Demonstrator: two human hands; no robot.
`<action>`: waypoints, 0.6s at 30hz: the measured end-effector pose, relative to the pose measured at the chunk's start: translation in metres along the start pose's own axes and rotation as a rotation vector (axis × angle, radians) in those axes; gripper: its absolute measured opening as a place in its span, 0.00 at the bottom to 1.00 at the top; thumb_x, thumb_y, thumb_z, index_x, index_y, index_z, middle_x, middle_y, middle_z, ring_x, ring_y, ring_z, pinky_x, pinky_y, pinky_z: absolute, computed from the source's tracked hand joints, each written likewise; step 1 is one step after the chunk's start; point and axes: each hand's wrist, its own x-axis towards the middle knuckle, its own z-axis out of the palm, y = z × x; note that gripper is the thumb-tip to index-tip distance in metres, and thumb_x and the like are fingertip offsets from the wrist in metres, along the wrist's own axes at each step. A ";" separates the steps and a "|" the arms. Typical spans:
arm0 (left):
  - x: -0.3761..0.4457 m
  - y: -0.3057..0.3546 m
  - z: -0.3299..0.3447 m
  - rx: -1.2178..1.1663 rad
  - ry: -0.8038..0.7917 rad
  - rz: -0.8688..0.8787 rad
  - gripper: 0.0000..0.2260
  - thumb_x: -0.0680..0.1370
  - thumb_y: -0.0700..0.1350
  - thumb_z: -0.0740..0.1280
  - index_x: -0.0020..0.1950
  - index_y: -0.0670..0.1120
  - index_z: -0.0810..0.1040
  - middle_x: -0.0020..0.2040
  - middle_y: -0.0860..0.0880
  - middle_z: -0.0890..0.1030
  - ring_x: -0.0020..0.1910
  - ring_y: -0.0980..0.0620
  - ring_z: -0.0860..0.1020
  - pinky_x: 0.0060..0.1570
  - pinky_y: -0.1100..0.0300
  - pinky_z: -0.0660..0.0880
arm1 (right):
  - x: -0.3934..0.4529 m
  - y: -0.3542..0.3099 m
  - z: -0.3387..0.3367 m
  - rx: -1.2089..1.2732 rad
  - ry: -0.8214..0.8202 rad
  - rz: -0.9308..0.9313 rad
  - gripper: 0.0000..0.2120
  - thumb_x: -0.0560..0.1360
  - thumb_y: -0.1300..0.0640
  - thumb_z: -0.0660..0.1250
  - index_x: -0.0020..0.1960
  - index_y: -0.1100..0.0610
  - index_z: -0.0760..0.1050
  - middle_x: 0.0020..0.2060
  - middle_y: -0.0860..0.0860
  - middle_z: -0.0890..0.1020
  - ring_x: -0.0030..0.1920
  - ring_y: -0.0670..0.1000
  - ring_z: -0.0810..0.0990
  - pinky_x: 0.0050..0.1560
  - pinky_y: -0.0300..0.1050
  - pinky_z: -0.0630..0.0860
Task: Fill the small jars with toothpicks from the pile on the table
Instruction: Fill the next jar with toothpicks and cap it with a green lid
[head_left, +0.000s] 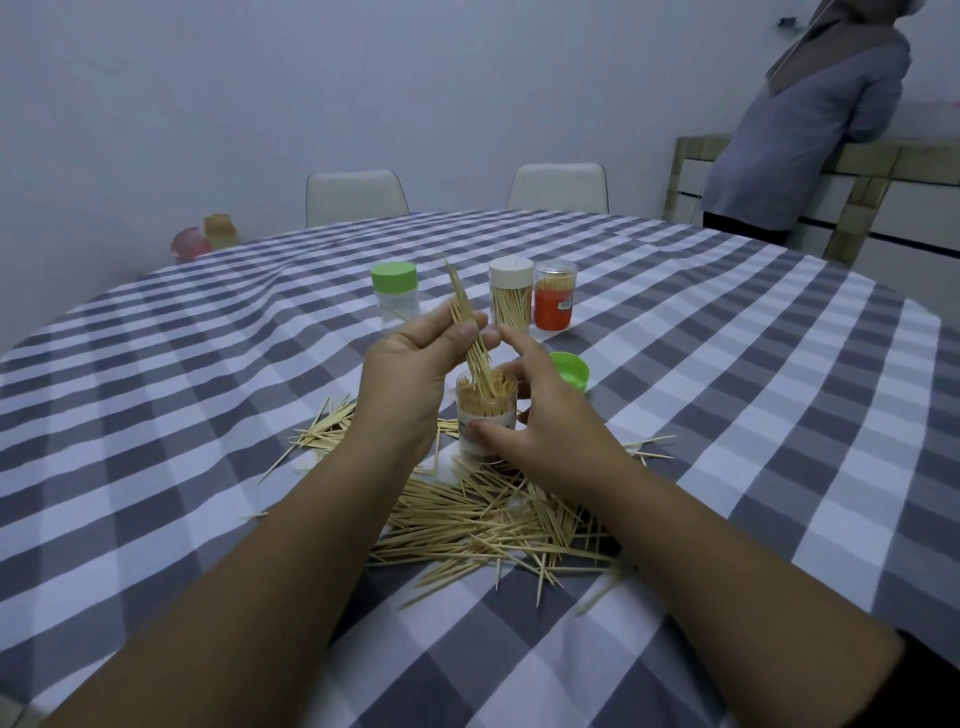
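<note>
A clear open jar (485, 415) packed with toothpicks stands in the middle of the checked tablecloth. My right hand (540, 410) holds it, thumb across its front and fingers round its far side. My left hand (415, 374) pinches a small bundle of toothpicks (465, 322), whose lower ends reach into the jar's mouth. A loose pile of toothpicks (483, 514) lies on the cloth in front of and around the jar. The jar's green lid (570, 370) lies just to its right.
Behind stand a green-lidded jar (395, 296), a white-lidded jar of toothpicks (511, 299) and an orange-labelled clear jar (556, 301). Two small containers (205, 240) sit at the table's far left edge. Two chairs (356, 196) stand beyond. A person (810, 119) stands at the back right.
</note>
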 end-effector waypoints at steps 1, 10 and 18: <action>-0.001 -0.002 0.000 0.059 -0.013 -0.010 0.07 0.76 0.37 0.67 0.51 0.45 0.81 0.44 0.51 0.85 0.51 0.53 0.82 0.45 0.61 0.79 | 0.000 0.001 0.000 -0.009 0.009 0.005 0.40 0.71 0.54 0.73 0.75 0.43 0.52 0.55 0.48 0.74 0.52 0.43 0.77 0.53 0.39 0.75; -0.003 0.001 -0.005 0.228 -0.131 -0.040 0.05 0.75 0.39 0.68 0.48 0.46 0.83 0.44 0.52 0.85 0.49 0.59 0.82 0.41 0.70 0.76 | 0.000 0.002 -0.001 -0.015 0.020 0.013 0.41 0.72 0.54 0.72 0.75 0.43 0.51 0.49 0.40 0.73 0.48 0.37 0.76 0.46 0.29 0.71; -0.008 0.003 -0.003 0.264 -0.226 -0.063 0.08 0.76 0.39 0.67 0.53 0.45 0.82 0.46 0.53 0.85 0.47 0.61 0.82 0.42 0.70 0.76 | 0.001 -0.004 -0.002 0.351 0.099 -0.060 0.31 0.79 0.55 0.62 0.70 0.33 0.48 0.73 0.47 0.64 0.71 0.45 0.65 0.63 0.39 0.70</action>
